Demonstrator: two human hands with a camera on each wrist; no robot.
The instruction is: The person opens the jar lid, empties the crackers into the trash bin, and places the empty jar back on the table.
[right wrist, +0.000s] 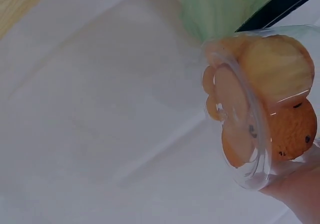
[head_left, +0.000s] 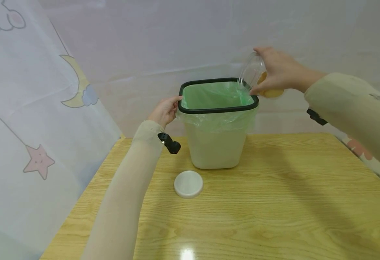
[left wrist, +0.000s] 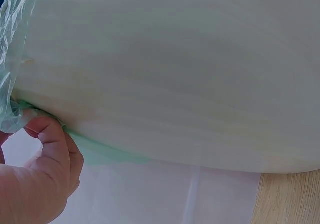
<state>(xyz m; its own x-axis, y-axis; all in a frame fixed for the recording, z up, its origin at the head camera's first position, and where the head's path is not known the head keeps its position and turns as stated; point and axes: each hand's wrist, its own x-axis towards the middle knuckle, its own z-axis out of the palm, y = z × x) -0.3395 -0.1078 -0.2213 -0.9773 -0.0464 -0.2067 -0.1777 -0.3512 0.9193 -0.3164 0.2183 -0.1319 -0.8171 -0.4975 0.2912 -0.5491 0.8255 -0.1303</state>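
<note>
A pale trash bin (head_left: 216, 144) with a black rim (head_left: 219, 110) stands on the wooden table, lined with a thin green plastic bag (head_left: 209, 95). At the bin's left side, my left hand (head_left: 164, 111) grips the rim and the bag's folded edge (left wrist: 10, 119), thumb and fingers curled together. My right hand (head_left: 279, 70) holds a clear plastic jar (head_left: 251, 72) tipped sideways, its mouth over the bin's right rear corner. Round golden cookies (right wrist: 277, 66) lie inside the jar, and one browner cookie (right wrist: 295, 129) carries dark bits.
A round white lid (head_left: 188, 184) lies on the wooden table (head_left: 258, 209) in front of the bin. Behind the table hangs a pale cloth (head_left: 138, 43) printed with a moon (head_left: 76, 83) and a star (head_left: 39, 161).
</note>
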